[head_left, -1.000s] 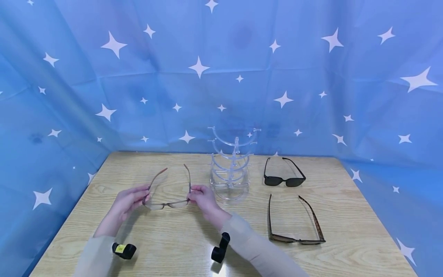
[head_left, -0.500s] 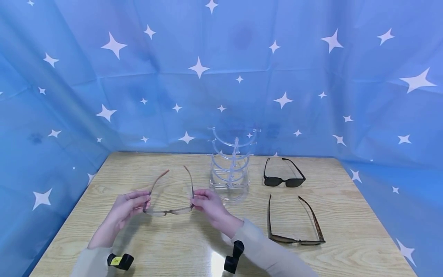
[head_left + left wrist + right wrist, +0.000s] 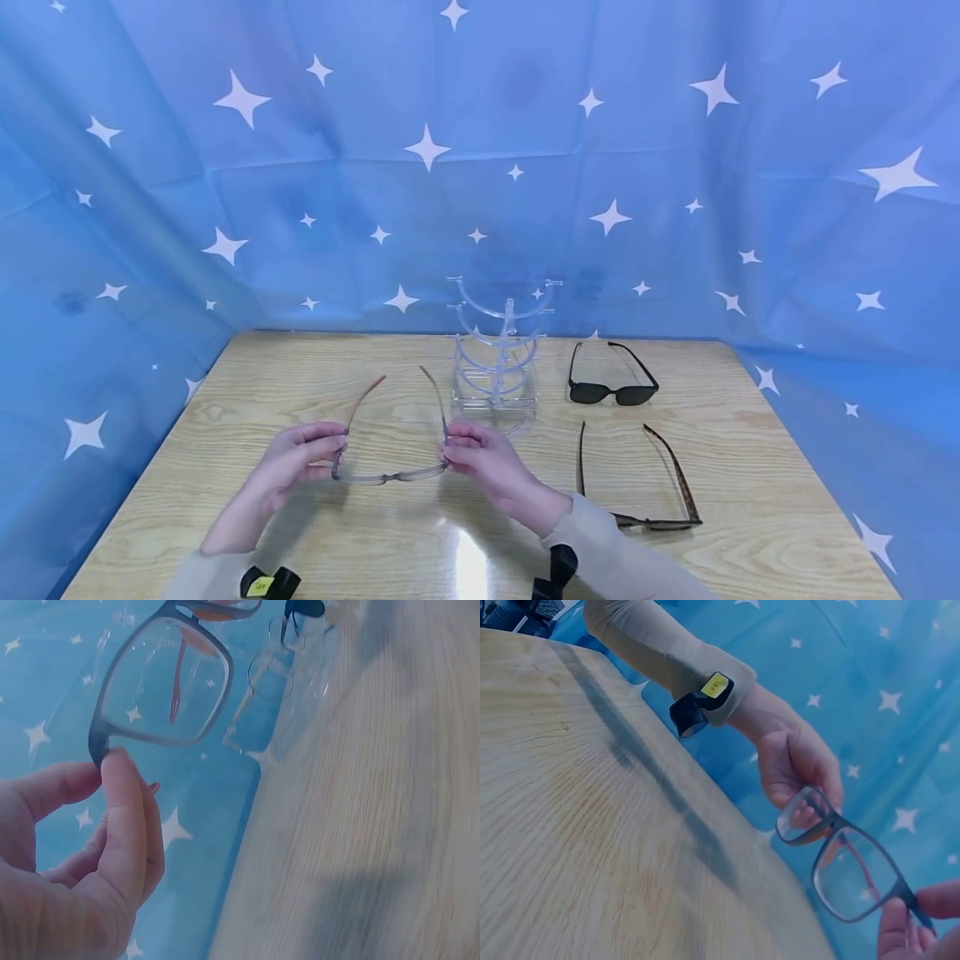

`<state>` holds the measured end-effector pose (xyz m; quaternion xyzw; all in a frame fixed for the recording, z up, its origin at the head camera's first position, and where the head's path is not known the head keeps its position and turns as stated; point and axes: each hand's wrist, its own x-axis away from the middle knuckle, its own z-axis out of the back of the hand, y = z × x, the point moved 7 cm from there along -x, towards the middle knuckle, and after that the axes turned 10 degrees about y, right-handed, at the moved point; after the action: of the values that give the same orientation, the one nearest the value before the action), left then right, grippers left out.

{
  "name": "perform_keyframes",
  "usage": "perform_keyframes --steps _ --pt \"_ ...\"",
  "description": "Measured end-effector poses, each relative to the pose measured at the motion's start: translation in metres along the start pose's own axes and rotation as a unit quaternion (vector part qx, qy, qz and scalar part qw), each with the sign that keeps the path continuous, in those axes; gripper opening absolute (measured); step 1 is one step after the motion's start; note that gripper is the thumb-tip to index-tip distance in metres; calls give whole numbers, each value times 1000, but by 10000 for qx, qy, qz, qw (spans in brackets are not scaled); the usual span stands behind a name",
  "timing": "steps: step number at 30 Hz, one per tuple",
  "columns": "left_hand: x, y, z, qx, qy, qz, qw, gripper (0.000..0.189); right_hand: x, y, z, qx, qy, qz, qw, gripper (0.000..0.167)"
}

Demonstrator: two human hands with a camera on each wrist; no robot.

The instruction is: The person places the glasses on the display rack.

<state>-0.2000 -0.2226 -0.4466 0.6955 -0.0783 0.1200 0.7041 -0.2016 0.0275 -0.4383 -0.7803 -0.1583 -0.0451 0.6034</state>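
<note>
A pair of clear-lens eyeglasses (image 3: 388,478) with a grey frame and reddish-brown temple tips is held up over the table, temples spread and pointing away from me. My left hand (image 3: 296,461) pinches its left hinge corner between thumb and fingers. At the opposite hinge, my right hand (image 3: 501,471) grips the other corner. In the left wrist view, the left hand (image 3: 94,855) holds the frame by its end, one lens (image 3: 169,682) just above the fingertips. The right wrist view has both lenses between the two hands, with the right hand's fingers (image 3: 892,930) at the near corner.
A clear tiered eyeglass display stand (image 3: 501,367) rises behind my right hand. Black sunglasses (image 3: 613,393) lie right of it on the wooden table (image 3: 247,375). Tortoiseshell glasses (image 3: 678,483) lie nearer, partly covered by my right sleeve. A starry blue cloth hangs behind.
Both hands have carried the eyeglasses to the right and closer to me. My right sleeve now covers part of the tortoiseshell glasses. The stand and the other glasses stay in place.
</note>
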Motion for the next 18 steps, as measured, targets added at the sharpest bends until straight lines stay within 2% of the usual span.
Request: perform_keyframes --steps 7,18 --pt "5 3 -20 90 -464 -112 9988 18 11 -7 19 185 62 -9 9998 38" --pt "6 4 -56 102 -834 -174 9963 37 27 -13 49 381 258 37 9989 37"
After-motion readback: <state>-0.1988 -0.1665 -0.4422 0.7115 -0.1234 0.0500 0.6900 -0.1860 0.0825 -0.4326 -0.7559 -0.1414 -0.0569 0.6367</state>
